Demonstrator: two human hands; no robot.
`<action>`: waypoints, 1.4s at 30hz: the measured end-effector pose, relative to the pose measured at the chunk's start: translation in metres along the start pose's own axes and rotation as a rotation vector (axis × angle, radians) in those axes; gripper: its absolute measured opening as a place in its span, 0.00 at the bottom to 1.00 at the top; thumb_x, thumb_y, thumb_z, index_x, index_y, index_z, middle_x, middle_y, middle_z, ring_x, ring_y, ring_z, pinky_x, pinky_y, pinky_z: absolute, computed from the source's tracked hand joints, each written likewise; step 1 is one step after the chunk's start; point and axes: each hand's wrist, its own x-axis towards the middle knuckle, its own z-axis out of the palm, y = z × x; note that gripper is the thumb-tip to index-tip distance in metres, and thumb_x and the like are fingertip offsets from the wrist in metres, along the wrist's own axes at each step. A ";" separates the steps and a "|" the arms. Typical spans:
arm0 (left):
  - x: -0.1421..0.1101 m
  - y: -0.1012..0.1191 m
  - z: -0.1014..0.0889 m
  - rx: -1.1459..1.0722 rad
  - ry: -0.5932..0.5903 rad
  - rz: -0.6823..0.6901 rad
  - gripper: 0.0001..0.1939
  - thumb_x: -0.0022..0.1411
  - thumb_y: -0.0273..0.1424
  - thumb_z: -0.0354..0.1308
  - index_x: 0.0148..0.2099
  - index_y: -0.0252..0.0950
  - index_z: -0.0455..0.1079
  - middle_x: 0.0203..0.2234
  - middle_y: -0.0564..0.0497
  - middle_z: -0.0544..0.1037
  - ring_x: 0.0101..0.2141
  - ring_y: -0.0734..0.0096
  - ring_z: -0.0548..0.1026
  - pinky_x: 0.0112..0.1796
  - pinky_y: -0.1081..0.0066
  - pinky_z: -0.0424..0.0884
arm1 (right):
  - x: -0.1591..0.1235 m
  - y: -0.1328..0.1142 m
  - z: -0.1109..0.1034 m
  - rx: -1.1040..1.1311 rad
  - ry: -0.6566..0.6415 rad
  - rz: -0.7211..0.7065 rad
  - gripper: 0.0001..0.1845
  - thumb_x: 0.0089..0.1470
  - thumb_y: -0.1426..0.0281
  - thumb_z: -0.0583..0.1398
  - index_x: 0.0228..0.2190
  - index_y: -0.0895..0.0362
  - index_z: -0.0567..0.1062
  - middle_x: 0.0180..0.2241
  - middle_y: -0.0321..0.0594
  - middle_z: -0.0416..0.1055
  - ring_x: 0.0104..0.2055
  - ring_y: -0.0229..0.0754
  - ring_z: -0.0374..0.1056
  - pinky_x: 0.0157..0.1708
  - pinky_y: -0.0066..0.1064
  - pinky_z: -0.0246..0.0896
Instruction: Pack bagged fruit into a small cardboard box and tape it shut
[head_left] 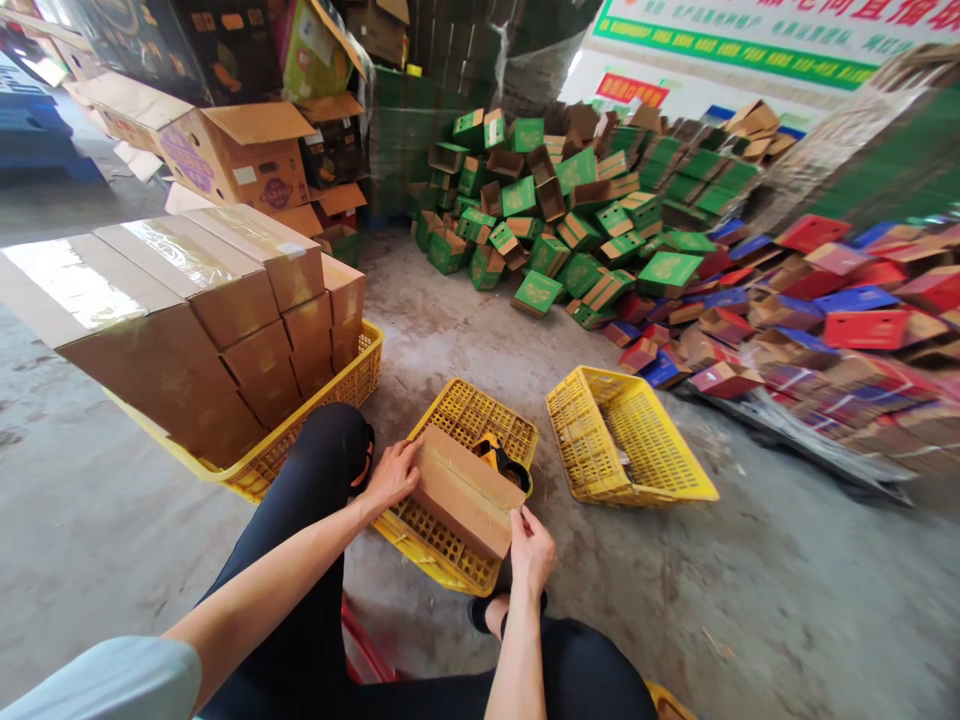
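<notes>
A long, narrow cardboard box [465, 490] rests on top of an upturned yellow crate [427, 555] between my knees. My left hand [391, 476] grips the box at its left end, the fingers bent against the edge. At the opposite end, my right hand [532, 552] pinches the near right corner with fingers closed. Just behind the box on the crate lies a yellow and black tape dispenser [495, 456], partly hidden by the cardboard. Clear tape appears to run along the top of the box.
To the left, a yellow basket [300, 425] holds several stacked taped cartons [187, 270]. Another yellow basket [637, 440] stands on the floor at right. Behind are heaps of green boxes [536, 290] and red and blue boxes [862, 330]. Larger open cartons [225, 160] are piled back left.
</notes>
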 end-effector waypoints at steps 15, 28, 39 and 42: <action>0.007 0.004 -0.004 0.022 0.073 -0.005 0.21 0.71 0.39 0.55 0.63 0.40 0.71 0.61 0.40 0.71 0.57 0.49 0.70 0.57 0.53 0.67 | -0.003 0.002 -0.001 0.034 0.055 0.021 0.29 0.54 0.56 0.55 0.46 0.60 0.84 0.43 0.53 0.83 0.47 0.57 0.77 0.46 0.40 0.67; 0.020 0.003 0.000 -0.202 0.101 -0.035 0.14 0.68 0.35 0.58 0.54 0.38 0.71 0.53 0.43 0.75 0.53 0.56 0.74 0.55 0.57 0.70 | -0.006 -0.001 0.009 0.094 0.131 0.092 0.35 0.57 0.53 0.53 0.53 0.66 0.79 0.46 0.59 0.81 0.49 0.56 0.77 0.47 0.38 0.69; 0.041 -0.001 0.011 -0.407 0.061 -0.234 0.29 0.58 0.29 0.64 0.62 0.33 0.68 0.55 0.40 0.78 0.57 0.52 0.75 0.57 0.58 0.69 | -0.015 -0.002 0.028 0.132 0.031 0.027 0.39 0.56 0.44 0.55 0.52 0.63 0.80 0.43 0.55 0.82 0.49 0.58 0.77 0.45 0.38 0.69; 0.047 0.000 0.013 -0.451 0.017 -0.261 0.25 0.58 0.30 0.65 0.58 0.33 0.73 0.48 0.42 0.82 0.51 0.52 0.79 0.54 0.59 0.73 | -0.015 0.000 0.032 0.137 0.042 0.049 0.42 0.55 0.44 0.54 0.55 0.65 0.78 0.46 0.57 0.81 0.51 0.59 0.76 0.47 0.39 0.69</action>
